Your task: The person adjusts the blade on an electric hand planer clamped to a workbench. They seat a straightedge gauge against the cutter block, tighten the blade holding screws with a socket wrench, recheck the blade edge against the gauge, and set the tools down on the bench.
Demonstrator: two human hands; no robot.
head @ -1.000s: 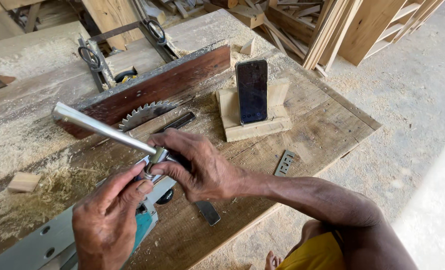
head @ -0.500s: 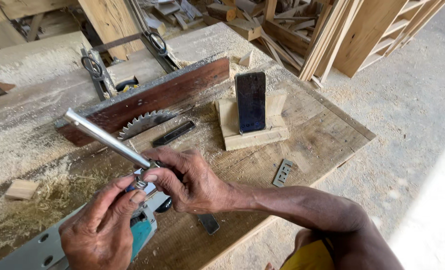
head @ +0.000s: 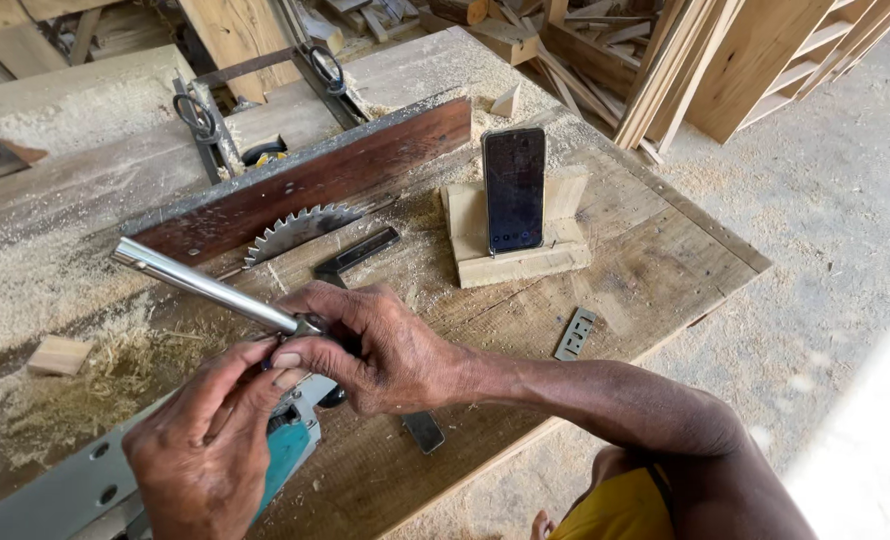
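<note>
Right hand (head: 385,350) clenched round the base of a metal tube (head: 200,285), left hand (head: 210,450) pinching its end, teal power tool (head: 287,455) beneath, worktop (head: 615,270) sawdusted.

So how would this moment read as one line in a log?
left hand: on teal power tool | right hand: gripping metal tube | behind: saw blade, phone on wooden stand

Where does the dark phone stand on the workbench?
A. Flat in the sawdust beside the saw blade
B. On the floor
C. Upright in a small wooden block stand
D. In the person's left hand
C: the phone stands upright against the wooden block stand, apart from both hands.
</note>
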